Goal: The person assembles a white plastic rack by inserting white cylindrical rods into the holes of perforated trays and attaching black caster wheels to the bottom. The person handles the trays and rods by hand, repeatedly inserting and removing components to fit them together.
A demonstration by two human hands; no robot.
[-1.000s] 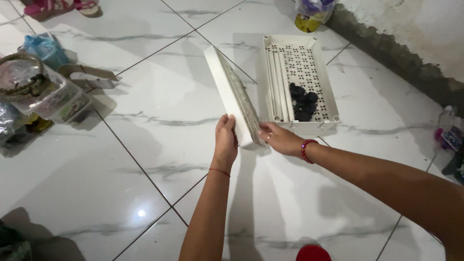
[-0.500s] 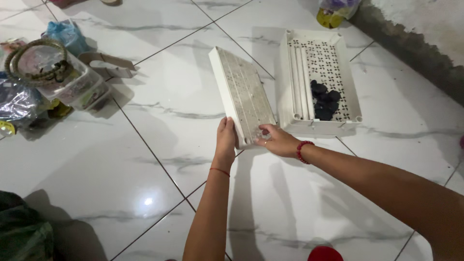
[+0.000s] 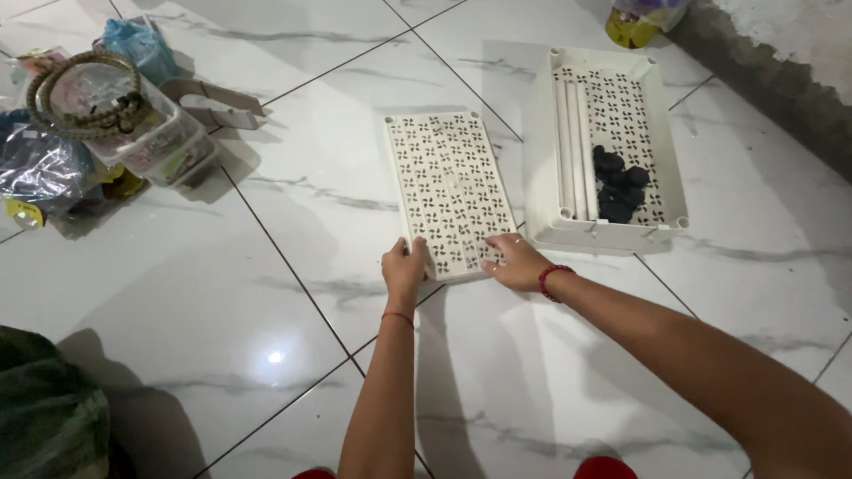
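A white perforated plastic panel lies flat on the tiled floor. My left hand rests on its near left corner, and my right hand, with a red bracelet at the wrist, presses on its near right corner. Just right of the panel stands a white perforated tray, open side up. Inside it are white rods and several small black pieces.
At the far left stand a clear plastic box with a coiled rope on top, plastic bags and a blue bag. A yellow bag sits by the wall. A dark green bundle lies lower left.
The panel was held upright on its edge beside the tray; both hands have tipped it down to the left, and it now lies flat on the floor.
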